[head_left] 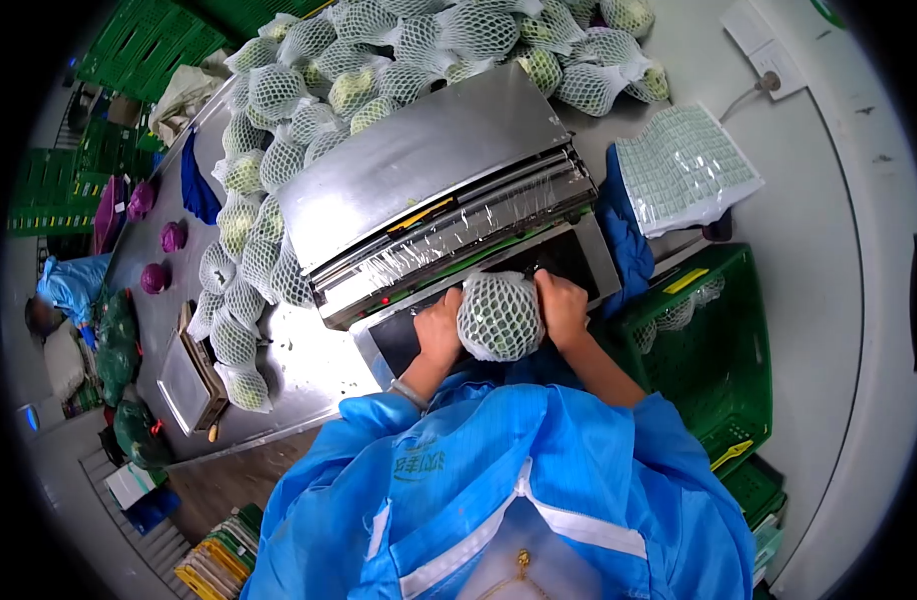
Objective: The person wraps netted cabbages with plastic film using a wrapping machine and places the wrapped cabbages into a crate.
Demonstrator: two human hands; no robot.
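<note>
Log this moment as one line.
left hand: holds netted vegetable | right hand: holds its other side | place: near side of wrapping machine | green crate: at right

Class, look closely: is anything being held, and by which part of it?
A round, pale-green vegetable in a white mesh sleeve, held at its opposite sides by the left hand and right hand.

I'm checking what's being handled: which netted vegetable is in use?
The netted vegetable in front of the metal machine, between the left hand and right hand; the others lie untouched.
</note>
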